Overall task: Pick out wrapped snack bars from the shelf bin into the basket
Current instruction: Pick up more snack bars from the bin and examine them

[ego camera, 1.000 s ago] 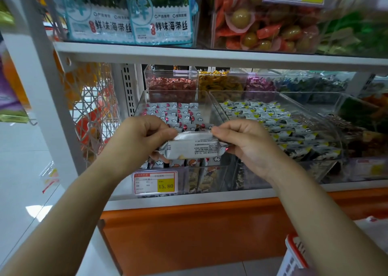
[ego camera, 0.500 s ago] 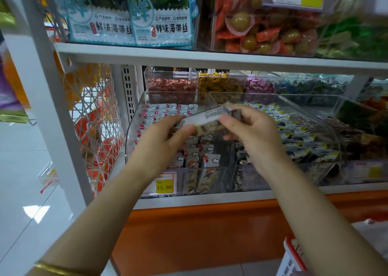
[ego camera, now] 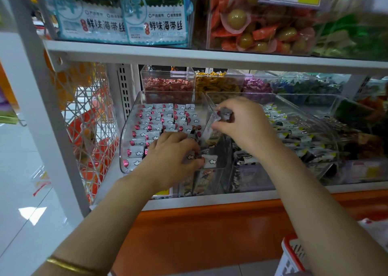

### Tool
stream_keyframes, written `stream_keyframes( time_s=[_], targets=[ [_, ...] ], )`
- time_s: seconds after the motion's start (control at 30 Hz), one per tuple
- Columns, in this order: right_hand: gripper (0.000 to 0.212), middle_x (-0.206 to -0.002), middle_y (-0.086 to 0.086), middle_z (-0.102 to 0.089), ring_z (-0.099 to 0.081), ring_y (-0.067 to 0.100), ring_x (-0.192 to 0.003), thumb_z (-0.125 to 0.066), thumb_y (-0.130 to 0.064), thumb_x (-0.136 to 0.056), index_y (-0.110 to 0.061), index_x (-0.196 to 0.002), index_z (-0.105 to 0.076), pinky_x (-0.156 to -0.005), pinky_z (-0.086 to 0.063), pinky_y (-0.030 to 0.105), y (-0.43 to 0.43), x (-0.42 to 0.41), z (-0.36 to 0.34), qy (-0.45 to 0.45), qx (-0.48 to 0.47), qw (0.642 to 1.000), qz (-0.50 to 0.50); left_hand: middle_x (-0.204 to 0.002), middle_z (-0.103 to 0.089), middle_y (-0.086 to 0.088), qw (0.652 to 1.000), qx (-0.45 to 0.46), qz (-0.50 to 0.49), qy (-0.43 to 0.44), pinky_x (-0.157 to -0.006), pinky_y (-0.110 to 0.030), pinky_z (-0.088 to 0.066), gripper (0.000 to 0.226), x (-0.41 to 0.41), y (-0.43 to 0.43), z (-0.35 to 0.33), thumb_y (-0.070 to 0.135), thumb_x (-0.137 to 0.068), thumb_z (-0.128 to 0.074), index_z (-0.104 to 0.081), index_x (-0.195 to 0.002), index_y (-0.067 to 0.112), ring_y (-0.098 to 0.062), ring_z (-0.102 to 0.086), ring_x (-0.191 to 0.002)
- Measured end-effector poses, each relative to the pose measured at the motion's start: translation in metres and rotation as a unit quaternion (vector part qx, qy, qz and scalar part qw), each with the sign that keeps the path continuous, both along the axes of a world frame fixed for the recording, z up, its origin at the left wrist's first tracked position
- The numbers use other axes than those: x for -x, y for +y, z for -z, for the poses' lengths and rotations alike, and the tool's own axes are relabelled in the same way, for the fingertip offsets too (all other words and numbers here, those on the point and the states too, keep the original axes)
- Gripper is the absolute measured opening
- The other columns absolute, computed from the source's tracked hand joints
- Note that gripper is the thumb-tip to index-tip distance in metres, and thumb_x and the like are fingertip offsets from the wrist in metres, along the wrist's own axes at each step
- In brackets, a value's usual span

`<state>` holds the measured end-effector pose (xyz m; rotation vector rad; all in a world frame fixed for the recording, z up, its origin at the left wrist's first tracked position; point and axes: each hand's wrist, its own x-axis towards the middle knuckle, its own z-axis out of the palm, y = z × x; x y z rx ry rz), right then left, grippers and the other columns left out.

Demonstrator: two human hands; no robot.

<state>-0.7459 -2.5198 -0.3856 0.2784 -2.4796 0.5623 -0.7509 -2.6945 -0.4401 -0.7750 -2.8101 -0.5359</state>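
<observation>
Snack bar (ego camera: pixel 212 126), silver wrapper: tilted on end against the right wall of the clear shelf bin (ego camera: pixel 127 141), pinched near its upper end between thumb and curled fingers of the right hand (ego camera: pixel 245 126). Left hand (ego camera: pixel 170 156): palm down over the bin's front right corner, fingers curled onto the rows of wrapped bars (ego camera: pixel 155 116); whether it grips one cannot be told. Gold bangle (ego camera: pixel 69 265): left wrist. Bin location: left end of the white shelf (ego camera: pixel 210 200), at its front edge. Neighbouring bin (ego camera: pixel 310 99), right: black-and-yellow packets. Basket (ego camera: pixel 291 256), red and white: below the shelf, well apart from both hands.
</observation>
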Motion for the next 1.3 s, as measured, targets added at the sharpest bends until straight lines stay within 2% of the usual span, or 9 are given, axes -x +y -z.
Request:
stream_keyframes(
  time_s=[0.1,0.23,0.43,0.57,0.7,0.8,1.03,1.17,1.3],
  targets=[
    [0.043,-0.116,0.005,-0.058,-0.052,0.017,-0.097,-0.071,-0.034,-0.079,-0.011,-0.115,-0.063,-0.082,-0.039,0.029,-0.013,0.008,0.001,-0.020,-0.096,0.995,0.010,-0.145,-0.036,0.004,1.000,-0.001,0.009,0.000,-0.111,-0.042,-0.021,0.040,-0.001,-0.002,0.000,0.051,-0.087,-0.048,-0.052,-0.124,0.035,-0.019,-0.022,-0.134],
    [0.045,-0.120,0.001,-0.060,-0.051,0.022,-0.112,-0.067,-0.045,-0.080,-0.019,-0.117,-0.063,-0.094,-0.034,0.039,-0.023,0.017,0.000,-0.016,-0.169,0.985,0.034,-0.142,-0.040,0.003,0.999,-0.029,0.008,-0.012,-0.106,-0.035,-0.024,0.042,0.001,-0.005,-0.004,0.045,-0.089,-0.051,-0.052,-0.128,0.032,-0.019,-0.026,-0.132],
    [0.024,-0.094,-0.002,-0.061,-0.048,0.022,-0.103,-0.053,-0.039,-0.092,-0.022,-0.100,-0.069,-0.089,-0.027,0.038,-0.023,0.020,0.014,-0.110,-0.293,0.950,-0.013,-0.134,-0.048,0.001,0.999,-0.037,0.020,-0.004,-0.102,-0.030,-0.026,0.038,0.002,-0.009,-0.007,0.036,-0.090,-0.055,-0.056,-0.126,0.025,-0.021,-0.035,-0.125],
    [0.020,-0.071,-0.002,-0.045,-0.041,0.022,-0.093,-0.043,-0.023,-0.094,-0.016,-0.085,-0.060,-0.088,-0.024,0.040,-0.021,0.024,0.013,-0.178,-0.351,0.918,-0.042,-0.118,-0.056,-0.003,0.998,-0.065,0.017,-0.001,-0.097,-0.037,-0.038,0.034,0.003,-0.011,-0.009,0.031,-0.088,-0.058,-0.062,-0.121,0.019,-0.023,-0.045,-0.112],
    [0.028,-0.105,0.005,-0.061,-0.053,0.022,-0.099,-0.046,-0.013,-0.094,-0.017,-0.111,-0.066,-0.094,-0.040,0.036,-0.018,0.032,0.000,-0.194,-0.239,0.951,-0.043,-0.115,-0.056,-0.003,0.998,-0.056,0.007,0.000,-0.096,-0.037,-0.039,0.034,0.004,-0.011,-0.010,0.031,-0.089,-0.057,-0.061,-0.120,0.016,-0.024,-0.046,-0.110],
    [0.026,-0.118,0.007,-0.056,-0.054,0.023,-0.105,-0.056,-0.013,-0.090,-0.022,-0.112,-0.067,-0.091,-0.044,0.033,-0.014,0.044,-0.006,-0.134,-0.165,0.977,-0.012,-0.118,-0.055,-0.004,0.998,-0.068,0.000,-0.002,-0.097,-0.038,-0.040,0.035,0.004,-0.013,-0.011,0.033,-0.091,-0.055,-0.060,-0.120,0.015,-0.025,-0.046,-0.112],
    [0.014,-0.117,0.004,-0.055,-0.040,0.024,-0.120,-0.065,-0.025,-0.085,-0.025,-0.099,-0.066,-0.103,-0.028,0.045,-0.028,0.063,0.005,-0.129,-0.370,0.919,0.042,-0.119,-0.056,-0.003,0.996,-0.087,-0.001,-0.004,-0.099,-0.038,-0.038,0.034,0.001,-0.016,-0.013,0.031,-0.092,-0.055,-0.060,-0.121,0.015,-0.023,-0.046,-0.113],
    [0.004,-0.099,-0.003,-0.058,-0.048,0.019,-0.106,-0.065,-0.027,-0.085,-0.025,-0.088,-0.063,-0.096,-0.034,0.039,-0.024,0.061,-0.002,-0.128,-0.224,0.966,0.003,-0.120,-0.055,-0.003,0.994,-0.106,-0.005,0.009,-0.098,-0.033,-0.039,0.031,0.004,-0.018,-0.013,0.024,-0.092,-0.055,-0.060,-0.121,0.015,-0.022,-0.045,-0.115],
    [0.004,-0.092,0.001,-0.062,-0.055,0.016,-0.080,-0.059,-0.017,-0.090,-0.016,-0.086,-0.059,-0.072,-0.046,0.032,-0.012,0.041,-0.009,-0.065,-0.019,0.997,-0.035,-0.121,-0.055,-0.003,0.987,-0.155,-0.025,0.043,-0.074,-0.004,-0.030,0.030,0.002,-0.020,-0.015,0.021,-0.092,-0.054,-0.060,-0.121,0.014,-0.011,-0.046,-0.102]
  ],
)
